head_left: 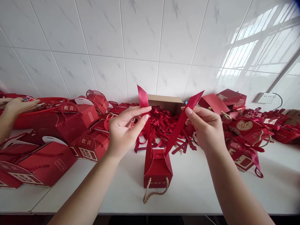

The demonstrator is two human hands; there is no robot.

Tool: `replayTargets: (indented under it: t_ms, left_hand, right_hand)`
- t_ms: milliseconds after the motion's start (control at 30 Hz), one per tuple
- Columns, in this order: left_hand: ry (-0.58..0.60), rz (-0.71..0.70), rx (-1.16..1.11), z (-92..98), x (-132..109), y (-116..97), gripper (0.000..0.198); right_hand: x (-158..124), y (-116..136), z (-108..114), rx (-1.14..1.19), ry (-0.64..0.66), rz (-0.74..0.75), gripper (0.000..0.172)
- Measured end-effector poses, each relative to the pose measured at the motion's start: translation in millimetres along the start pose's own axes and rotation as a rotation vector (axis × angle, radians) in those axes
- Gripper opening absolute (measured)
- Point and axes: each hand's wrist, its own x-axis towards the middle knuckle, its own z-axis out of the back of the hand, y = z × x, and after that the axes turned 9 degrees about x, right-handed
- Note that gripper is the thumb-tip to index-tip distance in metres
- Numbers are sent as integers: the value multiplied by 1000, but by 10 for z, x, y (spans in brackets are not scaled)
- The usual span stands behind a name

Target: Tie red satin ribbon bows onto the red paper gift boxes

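A small red gift box (158,167) stands on the white table before me, a twisted rope handle (156,194) hanging over its near side. Red ribbon (174,132) rises from both sides of its top in two strands spread in a V. My left hand (125,126) pinches the left strand between thumb and fingers, its pointed end sticking up above them. In a like pinch, my right hand (205,125) holds the right strand, whose end slants up and to the right. Both hands are above the box, apart from it.
Behind the box, red ribbons (161,125) lie heaped by an open cardboard carton (165,101). Red boxes (57,162) crowd the left; ribboned boxes (243,153) stand right. Another person's hand (17,107) reaches in at far left. A socket (266,97) sits on the tiled wall.
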Motion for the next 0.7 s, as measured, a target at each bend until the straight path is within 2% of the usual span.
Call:
replayTargets:
  t_ms: [300, 400, 567, 633, 700]
  left_hand:
    - [-5, -11, 7, -5, 21, 3, 20]
    - [10, -6, -27, -29, 23, 4, 21]
    - [104, 38, -191, -55, 38, -25, 46]
    - [168, 79, -200, -47, 41, -44, 40]
    - [269, 87, -140, -33, 34, -55, 19]
  right_hand:
    - [11, -9, -12, -22, 2, -5, 14]
    - [17, -21, -13, 14, 20, -51, 17]
    - [26, -37, -79, 111, 184, -241, 23]
    - [20, -52, -118, 61, 245, -284, 25]
    - [7, -80, -152, 9, 295, -304, 26]
